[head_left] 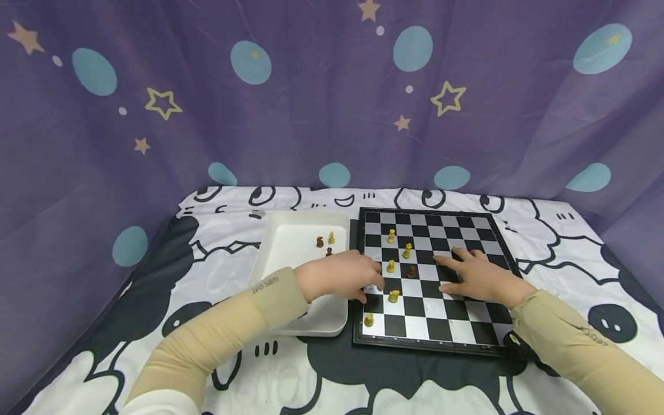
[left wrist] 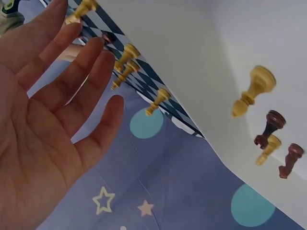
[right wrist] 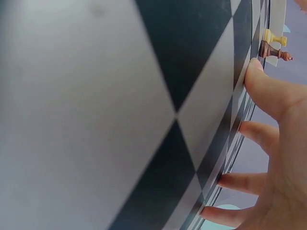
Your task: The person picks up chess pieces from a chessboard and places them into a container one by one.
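My left hand (head_left: pixel 344 275) hovers across the tray's right rim and the chessboard's left edge. Its fingers are loosely bent, and nothing shows between them in the left wrist view. Just beyond those fingertips stands a yellow chess piece (left wrist: pixel 86 7). On the chessboard (head_left: pixel 461 331), my right hand (head_left: pixel 479 276) rests with spread fingers, its fingertips touching the squares. A dark brown chess piece (head_left: pixel 411 271) stands left of that hand. Several yellow pieces stand on the board's left part, among them a yellow knight (head_left: pixel 393 295) and a corner piece (head_left: pixel 369 320).
A white tray (head_left: pixel 293 236) lies left of the board. It holds brown pieces (left wrist: pixel 272 125) and yellow pieces (left wrist: pixel 259 86); my left arm hides part of it. A patterned cloth (head_left: pixel 290 374) covers the table, and a purple curtain (head_left: pixel 321 127) hangs behind.
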Action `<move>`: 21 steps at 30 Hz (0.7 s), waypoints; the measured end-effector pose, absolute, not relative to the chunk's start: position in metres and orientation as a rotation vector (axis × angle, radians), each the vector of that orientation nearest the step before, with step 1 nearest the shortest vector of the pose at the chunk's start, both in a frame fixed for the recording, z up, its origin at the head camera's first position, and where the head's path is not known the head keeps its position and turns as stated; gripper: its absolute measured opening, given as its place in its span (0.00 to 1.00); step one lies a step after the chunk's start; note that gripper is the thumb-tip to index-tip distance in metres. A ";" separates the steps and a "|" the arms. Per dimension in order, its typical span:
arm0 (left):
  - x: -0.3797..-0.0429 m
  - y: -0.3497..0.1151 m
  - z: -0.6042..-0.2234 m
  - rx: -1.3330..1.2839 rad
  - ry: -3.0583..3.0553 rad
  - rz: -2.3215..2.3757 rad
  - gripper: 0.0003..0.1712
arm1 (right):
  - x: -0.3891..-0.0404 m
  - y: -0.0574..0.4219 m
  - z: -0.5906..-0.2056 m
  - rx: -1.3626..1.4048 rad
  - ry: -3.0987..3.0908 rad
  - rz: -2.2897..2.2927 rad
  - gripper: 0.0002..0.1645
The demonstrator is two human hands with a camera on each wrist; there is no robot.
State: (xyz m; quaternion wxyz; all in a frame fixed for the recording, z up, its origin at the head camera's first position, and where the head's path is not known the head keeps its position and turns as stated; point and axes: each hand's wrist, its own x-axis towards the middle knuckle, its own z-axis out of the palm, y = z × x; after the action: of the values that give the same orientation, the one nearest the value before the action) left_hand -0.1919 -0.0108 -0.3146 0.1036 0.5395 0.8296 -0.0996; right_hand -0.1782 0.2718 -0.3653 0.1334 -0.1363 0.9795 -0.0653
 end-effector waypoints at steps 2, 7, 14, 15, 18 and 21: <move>-0.189 -0.010 -0.314 1.601 2.431 -0.313 0.20 | -0.178 0.272 -0.365 -0.394 2.838 -0.188 0.49; -0.182 -0.009 -0.314 1.634 2.399 -0.334 0.19 | -0.178 0.271 -0.365 -0.385 2.837 -0.184 0.49; -0.177 -0.008 -0.316 1.683 2.349 -0.327 0.16 | -0.178 0.271 -0.366 -0.384 2.838 -0.187 0.49; -0.177 -0.008 -0.317 1.688 2.341 -0.328 0.16 | -0.178 0.272 -0.367 -0.388 2.840 -0.185 0.49; -0.176 -0.008 -0.318 1.698 2.321 -0.335 0.15 | -0.178 0.271 -0.367 -0.402 2.849 -0.178 0.48; -0.175 -0.008 -0.319 1.709 2.318 -0.341 0.13 | -0.178 0.271 -0.367 -0.415 2.856 -0.171 0.48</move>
State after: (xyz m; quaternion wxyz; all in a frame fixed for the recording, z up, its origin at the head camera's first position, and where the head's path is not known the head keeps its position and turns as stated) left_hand -0.1746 -0.0080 -0.3193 0.1207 0.5851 0.7934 -0.1166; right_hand -0.1779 0.2714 -0.3668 0.1248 -0.1423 0.9802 -0.0587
